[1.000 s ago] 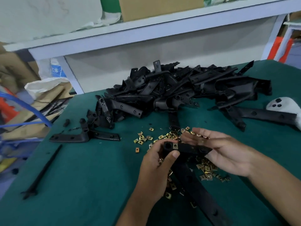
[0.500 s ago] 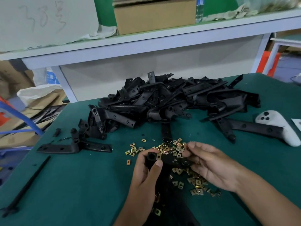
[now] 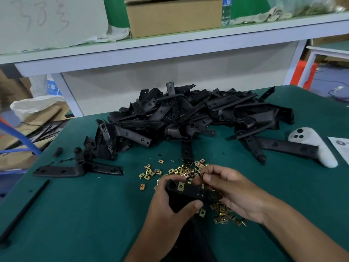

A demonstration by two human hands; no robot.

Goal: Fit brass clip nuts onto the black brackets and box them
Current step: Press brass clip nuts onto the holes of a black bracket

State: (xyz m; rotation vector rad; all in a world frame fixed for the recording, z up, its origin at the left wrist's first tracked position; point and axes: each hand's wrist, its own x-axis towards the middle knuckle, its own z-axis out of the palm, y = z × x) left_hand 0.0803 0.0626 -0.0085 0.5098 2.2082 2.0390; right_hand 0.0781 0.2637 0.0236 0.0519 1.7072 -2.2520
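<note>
My left hand [image 3: 170,207] grips a black bracket [image 3: 190,191] at its left end, above the green table. One brass clip nut [image 3: 181,186] sits on the bracket near that end. My right hand [image 3: 232,190] holds the bracket's right end and pinches a brass clip nut [image 3: 202,175] between thumb and forefinger just above the bracket. Loose brass clip nuts [image 3: 186,170] lie scattered on the table under and beyond my hands. A big heap of black brackets [image 3: 188,118] fills the middle of the table behind them.
A lone bracket [image 3: 75,170] lies at the left, a thin black rod [image 3: 24,210] nearer the left edge. A white controller [image 3: 315,146] and a paper sheet [image 3: 340,148] sit at the right. A shelf with a cardboard box [image 3: 173,16] runs behind the table.
The view has tilted up and closer. My right hand has curled over the bracket's right end and now pinches a nut above it; the left hand keeps its grip.
</note>
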